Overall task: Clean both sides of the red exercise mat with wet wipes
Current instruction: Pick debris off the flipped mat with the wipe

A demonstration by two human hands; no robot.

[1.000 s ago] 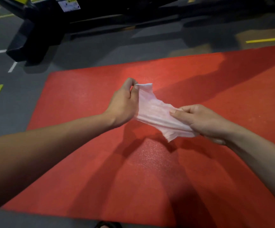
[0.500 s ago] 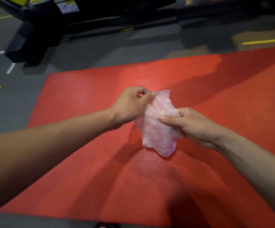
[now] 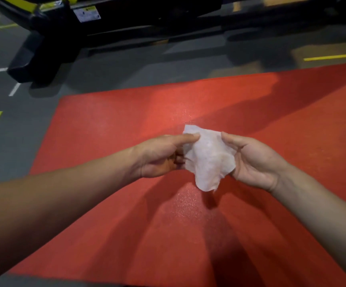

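The red exercise mat (image 3: 110,129) lies flat on the grey floor and fills most of the view. Above its middle I hold a crumpled white wet wipe (image 3: 208,157) between both hands. My left hand (image 3: 161,155) pinches the wipe's upper left edge between thumb and fingers. My right hand (image 3: 255,160) is turned palm up, with its thumb on the wipe's upper right edge and its fingers under the wipe. The wipe's lower corner hangs free above the mat.
A black machine base (image 3: 43,50) with yellow trim stands on the floor beyond the mat's far left corner. Yellow floor lines (image 3: 333,57) and white floor lines (image 3: 14,89) mark the grey floor around the mat.
The wipe was stretched between both hands, then gathered. Both hands have turned more palm up, moved slightly lower in view, and the wipe now sits spread between them.
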